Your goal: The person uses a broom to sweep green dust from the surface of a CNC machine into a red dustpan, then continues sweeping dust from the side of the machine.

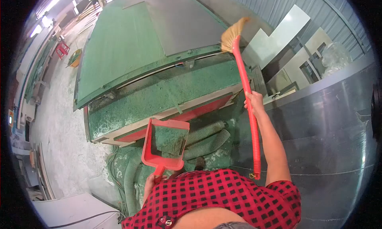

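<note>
My right hand (pixel 254 101) is closed around the red ribbed handle of a broom (pixel 246 76). The broom is raised, with its tan bristles (pixel 232 35) by the near right corner of a large dust-covered machine bed (pixel 131 50). Low in front of my body, my left hand (pixel 150 184) grips the short handle of a red dustpan (pixel 160 162). Greenish-grey dust (pixel 171 139) lies in the pan. Part of the left hand is hidden by my checked shirt and the pan's handle.
Ribbed hoses (pixel 207 145) and cables (pixel 112 165) lie on the dusty floor below the machine. A dark metal sheet (pixel 314 133) stands at my right. Cut panels (pixel 278 36) lean against the corrugated wall. A red stool (pixel 62 49) is far left.
</note>
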A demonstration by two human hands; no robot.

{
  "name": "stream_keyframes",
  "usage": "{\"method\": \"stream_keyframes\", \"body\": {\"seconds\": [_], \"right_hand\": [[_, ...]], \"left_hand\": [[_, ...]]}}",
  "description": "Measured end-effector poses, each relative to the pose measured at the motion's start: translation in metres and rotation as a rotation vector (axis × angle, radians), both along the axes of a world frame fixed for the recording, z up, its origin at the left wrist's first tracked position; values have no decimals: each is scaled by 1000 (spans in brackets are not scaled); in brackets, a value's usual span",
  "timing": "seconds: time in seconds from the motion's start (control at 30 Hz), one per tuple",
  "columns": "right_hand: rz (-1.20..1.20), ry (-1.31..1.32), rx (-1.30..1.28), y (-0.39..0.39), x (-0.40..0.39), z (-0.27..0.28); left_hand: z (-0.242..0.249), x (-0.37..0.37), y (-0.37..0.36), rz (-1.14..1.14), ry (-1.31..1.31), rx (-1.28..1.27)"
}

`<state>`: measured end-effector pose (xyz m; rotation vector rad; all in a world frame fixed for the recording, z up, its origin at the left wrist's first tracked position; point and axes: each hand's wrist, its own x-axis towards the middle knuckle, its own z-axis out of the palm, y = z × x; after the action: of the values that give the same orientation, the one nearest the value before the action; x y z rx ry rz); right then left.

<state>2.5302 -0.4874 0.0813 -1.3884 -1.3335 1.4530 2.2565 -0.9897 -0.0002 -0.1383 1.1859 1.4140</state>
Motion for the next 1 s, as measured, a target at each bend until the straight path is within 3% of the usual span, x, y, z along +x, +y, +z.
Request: {"method": "stream_keyframes", "body": {"seconds": [0.13,0.27,0.43,0.57,0.63,0.77,0.83,0.87,0.97,1.0], "right_hand": [[78,-2,-52,-48,-13,12],[157,-40,-85,-89,-16,28],[118,-54,30,-132,-2,39],[55,-95,119,-124,7,52],[42,-132,156,-107,-1,61],[-5,-209,220,-72,-18,69],[-16,-238,253,-64,-20,57],[-4,-271,226,-61,-21,51],[49,-305,155,-68,-29,31],[84,-301,112,-74,-33,24]], "left_hand": [[-5,-9,2,43,-76,-100],[-28,-26,5,-19,-122,-43],[-64,-34,-9,-28,-37,9],[-30,-36,-11,36,-57,67],[-13,-34,-10,-90,221,29],[-50,-40,-23,-99,176,100],[-57,-40,-32,46,-93,140],[-56,-39,-35,50,-94,140],[-53,-32,-45,69,-10,74],[-55,-32,-49,-77,224,14]]}}
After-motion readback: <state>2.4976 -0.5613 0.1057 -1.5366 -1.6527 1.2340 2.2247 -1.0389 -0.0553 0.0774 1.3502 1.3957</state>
